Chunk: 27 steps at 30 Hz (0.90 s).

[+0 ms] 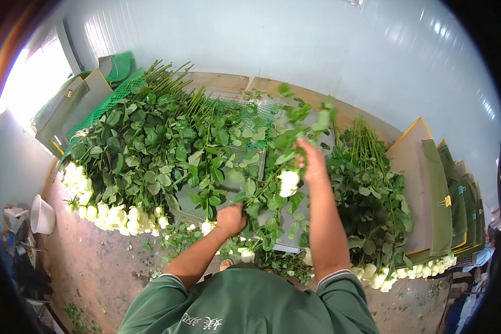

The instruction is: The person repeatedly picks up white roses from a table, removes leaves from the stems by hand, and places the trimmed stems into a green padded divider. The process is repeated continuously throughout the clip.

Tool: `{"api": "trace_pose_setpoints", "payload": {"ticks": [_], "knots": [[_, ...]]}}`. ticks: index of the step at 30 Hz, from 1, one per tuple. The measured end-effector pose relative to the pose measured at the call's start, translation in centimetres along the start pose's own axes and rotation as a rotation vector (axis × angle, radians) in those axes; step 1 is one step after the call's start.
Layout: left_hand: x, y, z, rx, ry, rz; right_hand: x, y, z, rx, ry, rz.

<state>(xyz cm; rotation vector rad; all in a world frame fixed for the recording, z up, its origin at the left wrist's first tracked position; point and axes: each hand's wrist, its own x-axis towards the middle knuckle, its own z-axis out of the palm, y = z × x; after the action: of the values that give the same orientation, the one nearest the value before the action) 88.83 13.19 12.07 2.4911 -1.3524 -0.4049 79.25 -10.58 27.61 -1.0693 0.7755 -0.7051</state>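
Observation:
My right hand [311, 160] is closed round the leafy stem of a white rose [289, 183], whose bloom hangs down beside the wrist; the leaves above it are blurred. Low over the grey table [188, 204], my left hand [232, 218] has its fingers curled by some rose stems; whether it grips one is hidden. Near that hand lies a white rose bloom [207, 227], with another bloom [246, 254] at the table's front edge. A large pile of white roses [142, 142] lies to the left, blooms toward me, and a second pile [367, 200] to the right.
Green plastic netting [254, 115] lies at the table's back, and more netting [108, 108] at the left. Boards with green cloth and clips [436, 200] stand at the right. A white bucket [43, 215] and fallen leaves [79, 315] are on the floor. A pale panel wall rises behind.

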Motion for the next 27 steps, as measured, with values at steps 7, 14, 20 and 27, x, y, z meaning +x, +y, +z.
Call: {"api": "trace_pose_setpoints", "payload": {"ticks": [7, 14, 20, 27], "knots": [[0.9, -1.7, -1.4, -1.241, -0.285, -0.211, -8.0, 3.2, -6.2, -0.262, 0.27, 0.155], [1.9, 2.0, -0.9, -1.407, -0.598, -0.254, -10.8, 11.8, -8.1, -0.543, 0.433, 0.179], [2.3, 5.0, 0.0, -1.405, -0.738, 0.041, -12.2, 13.5, -4.6, -0.389, 0.104, 0.185], [2.7, 5.7, 0.7, -1.452, -0.578, -0.148, -16.5, 8.9, -7.9, 0.003, 0.291, -0.004]]}}
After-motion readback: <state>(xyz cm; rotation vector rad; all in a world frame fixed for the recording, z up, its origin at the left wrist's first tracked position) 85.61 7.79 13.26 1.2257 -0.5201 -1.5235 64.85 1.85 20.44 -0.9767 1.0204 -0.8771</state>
